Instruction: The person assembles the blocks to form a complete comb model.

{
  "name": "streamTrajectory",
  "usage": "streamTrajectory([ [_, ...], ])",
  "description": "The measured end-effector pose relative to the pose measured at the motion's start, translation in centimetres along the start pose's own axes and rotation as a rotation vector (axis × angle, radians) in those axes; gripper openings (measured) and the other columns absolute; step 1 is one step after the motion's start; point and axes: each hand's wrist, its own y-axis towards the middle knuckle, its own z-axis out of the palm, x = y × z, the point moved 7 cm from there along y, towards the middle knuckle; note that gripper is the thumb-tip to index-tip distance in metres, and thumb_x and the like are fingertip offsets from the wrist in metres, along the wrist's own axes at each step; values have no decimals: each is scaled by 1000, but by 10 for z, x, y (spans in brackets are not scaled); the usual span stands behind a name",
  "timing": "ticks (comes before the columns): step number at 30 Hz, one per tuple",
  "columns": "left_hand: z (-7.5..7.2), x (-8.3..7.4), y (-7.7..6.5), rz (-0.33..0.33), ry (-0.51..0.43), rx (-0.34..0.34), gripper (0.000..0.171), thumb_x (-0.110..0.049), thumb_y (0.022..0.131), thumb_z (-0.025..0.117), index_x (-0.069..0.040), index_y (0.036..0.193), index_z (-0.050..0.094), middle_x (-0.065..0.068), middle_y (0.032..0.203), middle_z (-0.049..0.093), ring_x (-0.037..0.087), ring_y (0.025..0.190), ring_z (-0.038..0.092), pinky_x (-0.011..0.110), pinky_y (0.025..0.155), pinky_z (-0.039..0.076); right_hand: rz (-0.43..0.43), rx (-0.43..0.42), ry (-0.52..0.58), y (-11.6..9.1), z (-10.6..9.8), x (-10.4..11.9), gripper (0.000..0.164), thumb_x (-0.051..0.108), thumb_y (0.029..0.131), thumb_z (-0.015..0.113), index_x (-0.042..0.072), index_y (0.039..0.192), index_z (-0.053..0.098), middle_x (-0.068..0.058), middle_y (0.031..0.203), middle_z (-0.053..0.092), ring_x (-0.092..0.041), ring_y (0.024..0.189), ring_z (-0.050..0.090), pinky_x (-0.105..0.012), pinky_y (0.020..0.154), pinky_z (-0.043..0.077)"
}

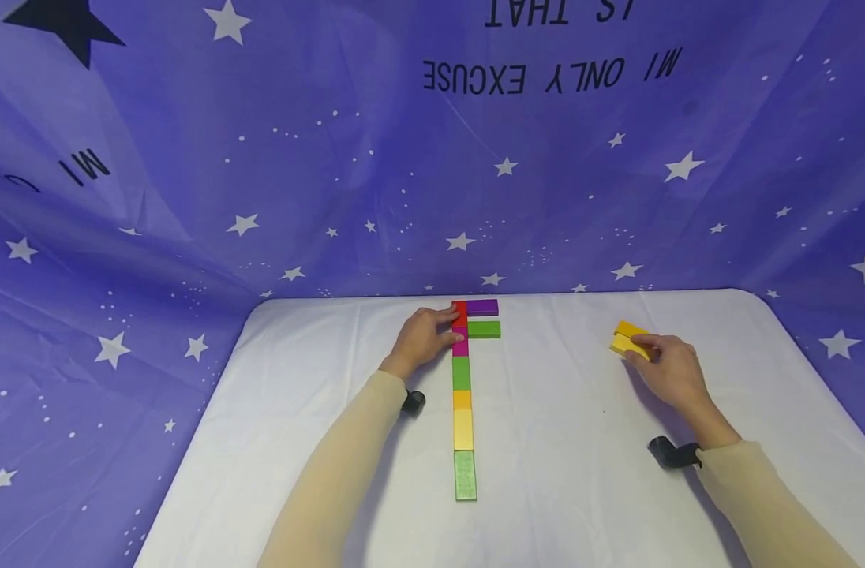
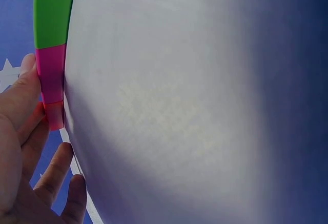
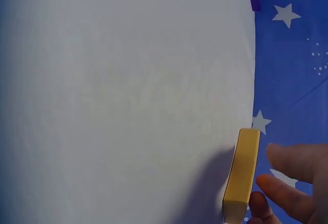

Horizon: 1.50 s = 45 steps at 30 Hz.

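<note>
A straight row of coloured blocks runs down the white table, with a red block (image 1: 459, 314) at its far end and a magenta block (image 1: 462, 347) below it. My left hand (image 1: 422, 341) lies along the row's left side, index finger by the red block and thumb against the magenta one. In the left wrist view its other fingers (image 2: 54, 175) are spread loosely. Off to the right, my right hand (image 1: 670, 368) has thumb and index finger at a yellow block (image 1: 624, 345), beside an orange-yellow block (image 1: 630, 327). The right wrist view shows one yellow block (image 3: 243, 167) beside the fingertips.
Closer to me the row continues with a green block (image 1: 461, 373), an orange block (image 1: 462, 400), a pale yellow block (image 1: 463, 430) and a light green block (image 1: 465, 476). Purple (image 1: 483, 308) and green blocks (image 1: 484, 330) stick out rightward. A purple starred cloth (image 1: 376, 189) hangs behind the table.
</note>
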Motion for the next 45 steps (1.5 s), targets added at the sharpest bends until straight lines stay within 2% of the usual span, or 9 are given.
streamTrajectory([
  [4,0,-1,0,1,-1,0,59,-38,88,77,-17,140,60,-10,149,51,25,131,51,37,113,37,-8,21,-30,3,1,-2,40,13,93,67,-11,126,62,-35,114,57,-49,105,47,-61,92,36],
  [6,0,-1,0,2,0,-1,59,-38,88,78,-17,140,60,-10,149,51,25,131,51,37,113,37,-10,41,-47,3,2,-2,39,10,94,67,-10,127,61,-37,123,53,-53,111,45,-64,92,36],
  [12,0,-2,1,6,0,-5,59,-38,88,77,-17,140,60,-10,148,52,25,131,51,36,113,37,-43,102,-67,2,3,-1,35,4,93,65,-6,127,62,-37,129,49,-53,113,41,-65,90,39],
  [17,0,-1,1,-7,-3,-1,59,-38,88,78,-17,140,60,-10,148,51,24,131,51,36,113,37,-24,119,-11,0,4,-6,37,7,93,67,-4,128,62,-38,130,50,-54,114,43,-67,92,37],
  [22,0,-1,1,1,-11,-7,59,-37,88,78,-17,140,61,-10,148,52,24,131,51,36,113,37,106,98,120,-3,4,-11,52,24,96,68,-7,135,55,-37,132,51,-51,115,49,-62,93,42],
  [25,0,-1,1,4,-13,-10,59,-37,88,78,-17,140,61,-10,148,52,24,131,51,36,113,37,215,70,165,-5,3,-14,62,31,96,68,-9,140,49,-37,137,49,-53,123,45,-63,99,39],
  [28,0,0,1,4,-12,-11,59,-37,87,78,-17,140,61,-10,148,52,24,131,52,36,113,37,300,49,167,-7,3,-16,73,36,94,69,-12,142,42,-38,139,47,-55,124,40,-60,99,36],
  [33,1,0,2,5,-10,-9,59,-37,88,78,-17,140,61,-10,148,52,24,131,52,36,113,37,365,78,125,-8,12,-17,85,41,91,72,-18,140,36,-39,135,45,-52,114,38,-53,86,34],
  [45,1,1,1,-2,-14,-15,59,-37,87,78,-18,140,61,-11,148,52,24,131,52,36,113,37,297,93,-4,-2,20,-12,94,43,85,75,-24,137,35,-44,125,44,-55,113,40,-59,91,33],
])
